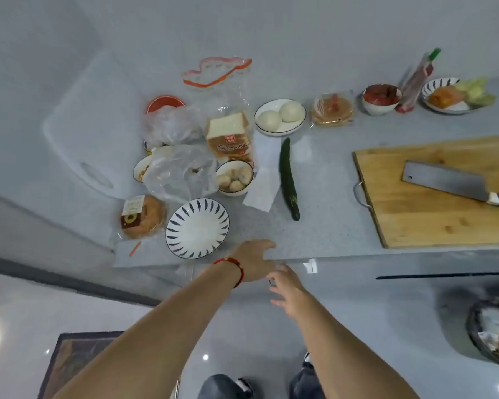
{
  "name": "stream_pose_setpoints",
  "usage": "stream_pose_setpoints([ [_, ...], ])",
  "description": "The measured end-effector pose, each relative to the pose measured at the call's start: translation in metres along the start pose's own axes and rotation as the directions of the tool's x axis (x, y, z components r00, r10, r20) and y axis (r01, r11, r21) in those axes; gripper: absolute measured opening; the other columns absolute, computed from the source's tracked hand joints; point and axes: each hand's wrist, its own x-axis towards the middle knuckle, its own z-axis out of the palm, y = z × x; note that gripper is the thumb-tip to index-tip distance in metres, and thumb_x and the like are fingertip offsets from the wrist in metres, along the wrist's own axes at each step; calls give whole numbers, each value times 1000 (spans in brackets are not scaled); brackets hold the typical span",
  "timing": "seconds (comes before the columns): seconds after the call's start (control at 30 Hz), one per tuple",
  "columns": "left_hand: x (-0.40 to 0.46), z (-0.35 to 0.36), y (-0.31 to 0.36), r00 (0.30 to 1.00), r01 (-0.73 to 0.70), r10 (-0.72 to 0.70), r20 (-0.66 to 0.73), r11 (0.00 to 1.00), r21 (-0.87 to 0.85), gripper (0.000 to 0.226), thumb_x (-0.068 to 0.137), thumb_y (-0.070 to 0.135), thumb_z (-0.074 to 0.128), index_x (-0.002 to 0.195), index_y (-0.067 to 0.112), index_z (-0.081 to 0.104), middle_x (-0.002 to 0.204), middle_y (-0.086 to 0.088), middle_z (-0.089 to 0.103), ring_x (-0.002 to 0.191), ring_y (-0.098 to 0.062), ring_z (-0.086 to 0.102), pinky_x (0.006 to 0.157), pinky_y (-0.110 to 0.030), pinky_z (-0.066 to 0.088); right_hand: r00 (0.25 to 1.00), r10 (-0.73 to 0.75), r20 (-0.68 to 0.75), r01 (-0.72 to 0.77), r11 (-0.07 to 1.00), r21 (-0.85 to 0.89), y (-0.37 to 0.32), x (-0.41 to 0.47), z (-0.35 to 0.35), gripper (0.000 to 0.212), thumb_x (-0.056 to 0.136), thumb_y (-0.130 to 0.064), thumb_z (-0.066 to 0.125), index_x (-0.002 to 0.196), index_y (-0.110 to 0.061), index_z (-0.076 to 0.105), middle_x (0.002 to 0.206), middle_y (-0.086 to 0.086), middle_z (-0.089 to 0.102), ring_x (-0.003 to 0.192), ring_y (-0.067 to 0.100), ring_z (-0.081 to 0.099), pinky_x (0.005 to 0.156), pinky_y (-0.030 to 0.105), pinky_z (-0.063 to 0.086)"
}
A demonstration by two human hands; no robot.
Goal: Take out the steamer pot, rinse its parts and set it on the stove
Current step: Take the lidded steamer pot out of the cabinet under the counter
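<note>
Grey speckled countertop (323,226) runs along a plain pale wall (271,30), pretty flat lighting. Below the countertop's front edge are glossy grey cabinet fronts (386,312). Left of those, shiny light floor (18,306) with glare spots and a dark patterned mat (78,364).

Cleaver (450,180) laid on cutting board (432,197) at three o'clock, cucumber (289,180) set centrally, patterned plate (197,228) placed at eight o'clock

steamer pot | hidden from view | cabinet front (357,298) glossy grey
</note>
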Motion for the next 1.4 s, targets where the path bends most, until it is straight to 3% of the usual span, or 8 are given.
stream_pose_setpoints([
  [0.13,18,5,-7,997,-23,21,78,999,32,52,97,37,58,146,22,52,156,2,46,141,-17,44,102,-19,30,993,-34,109,-30,845,534,11,20,2,43,86,6,49,119,-21,53,117,9,56,125,26,54,106,58,49],
  [0.43,33,18,-37,965,-258,246,93,955,148,24,89,13,55,103,14,74,106,-3,74,101,-20,68,88,-35,56,983,-116,-143,184,684,706,15,50,35,25,74,4,57,94,-2,70,94,16,68,85,27,58,71,32,49],
  [0.6,22,50,-41,935,-341,332,126,938,57,29,95,6,54,115,18,70,121,-9,72,113,-22,68,94,-31,56,952,-42,-304,248,689,681,58,30,29,19,88,1,53,94,-7,69,78,9,75,79,23,68,65,31,55],
  [0.77,16,110,-28,934,-208,192,300,978,21,58,92,17,61,148,10,47,151,-11,51,138,-27,50,115,-39,41,855,-4,-519,253,876,410,120,-1,-3,11,90,-14,66,87,-10,56,97,14,66,90,27,66,70,35,60],
  [0.9,0,157,4,871,52,78,485,967,-248,16,90,14,59,105,15,63,113,-9,65,100,-22,61,97,-42,52,718,-60,-693,141,988,60,153,-31,-35,8,90,-16,64,95,-10,61,88,9,64,92,34,68,73,36,53],
  [0.97,-5,180,21,848,114,63,527,948,-296,25,91,15,60,116,17,62,104,-2,63,90,-14,58,94,-39,49,658,-94,-747,83,995,-52,172,-39,-54,19,94,-15,63,111,-6,62,100,11,66,106,35,66,73,30,42],
  [1.1,-9,222,51,788,139,111,605,926,-351,54,89,13,63,142,18,52,134,-7,59,121,-21,55,107,-47,48,467,-199,-861,-22,971,-237,204,-59,-97,23,96,-13,57,117,-5,62,116,17,65,104,38,63,75,35,44],
  [1.4,34,254,91,814,-311,344,468,939,-148,67,89,24,62,153,24,42,158,-2,41,142,-26,42,116,-45,39,272,-364,-891,-410,794,-449,224,-75,-192,78,78,-8,63,149,-2,32,134,18,49,123,40,46,104,49,39],
])
